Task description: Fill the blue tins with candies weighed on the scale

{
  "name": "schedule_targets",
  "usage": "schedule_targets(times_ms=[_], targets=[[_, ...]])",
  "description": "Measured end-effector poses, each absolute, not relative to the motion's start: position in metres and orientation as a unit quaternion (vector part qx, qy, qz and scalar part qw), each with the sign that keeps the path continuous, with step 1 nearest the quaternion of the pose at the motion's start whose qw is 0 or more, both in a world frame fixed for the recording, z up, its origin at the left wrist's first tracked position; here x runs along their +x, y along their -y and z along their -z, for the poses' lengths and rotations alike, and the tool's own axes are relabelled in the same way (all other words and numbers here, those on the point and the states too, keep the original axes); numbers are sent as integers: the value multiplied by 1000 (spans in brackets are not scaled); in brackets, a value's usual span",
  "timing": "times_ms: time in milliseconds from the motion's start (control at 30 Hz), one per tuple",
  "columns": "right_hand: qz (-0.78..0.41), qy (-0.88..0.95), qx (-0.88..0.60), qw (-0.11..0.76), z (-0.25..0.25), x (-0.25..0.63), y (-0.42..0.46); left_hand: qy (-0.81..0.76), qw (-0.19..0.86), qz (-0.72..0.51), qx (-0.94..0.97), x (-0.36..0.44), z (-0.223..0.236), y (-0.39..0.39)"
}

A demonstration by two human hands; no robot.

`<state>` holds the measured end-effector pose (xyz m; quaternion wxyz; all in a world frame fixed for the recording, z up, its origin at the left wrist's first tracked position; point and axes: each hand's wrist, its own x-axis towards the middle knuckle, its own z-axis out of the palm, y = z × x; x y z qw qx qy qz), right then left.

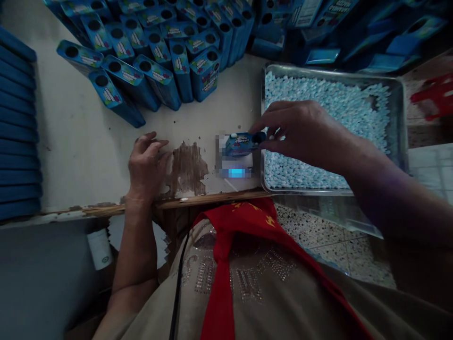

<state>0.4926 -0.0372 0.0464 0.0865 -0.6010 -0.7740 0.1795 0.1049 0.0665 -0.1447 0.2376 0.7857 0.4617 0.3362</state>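
My right hand (304,132) pinches the end of a small blue box (242,143) with a round hole in its top, held at the near left corner of a metal tray (398,118). The tray is full of small pale blue candies (329,106). My left hand (146,163) rests on the white table (85,141) near its front edge, fingers curled loosely and holding nothing, beside a worn brown patch (187,170). Under the box lies a blurred item with a bright blue mark (236,173).
Several upright and leaning blue boxes (159,52) with holes in their tops crowd the back of the table. A stack of flat blue packs (17,127) lines the left edge. More blue boxes (354,28) are heaped behind the tray. A red stool (435,92) stands at the far right.
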Motion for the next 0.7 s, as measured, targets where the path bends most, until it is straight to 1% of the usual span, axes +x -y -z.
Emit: schedule_targets(times_ms=[100, 200, 333, 467, 533, 700], targets=[[-178, 747, -629, 120, -46, 491, 38, -453, 233, -347, 788, 105, 147, -67], [-189, 723, -646, 159, -43, 489, 39, -428, 205, -372, 798, 110, 140, -66], [-194, 711, -646, 199, -44, 484, 44, -395, 188, -404, 803, 133, 107, -55], [-133, 650, -691, 287, -48, 494, 56, -403, 219, -341, 821, 176, 65, -44], [-118, 625, -717, 285, -40, 510, 65, -376, 235, -304, 843, 199, 50, -46], [-155, 572, -782, 192, 7, 567, 102, -285, 262, -254, 887, 234, 36, -60]])
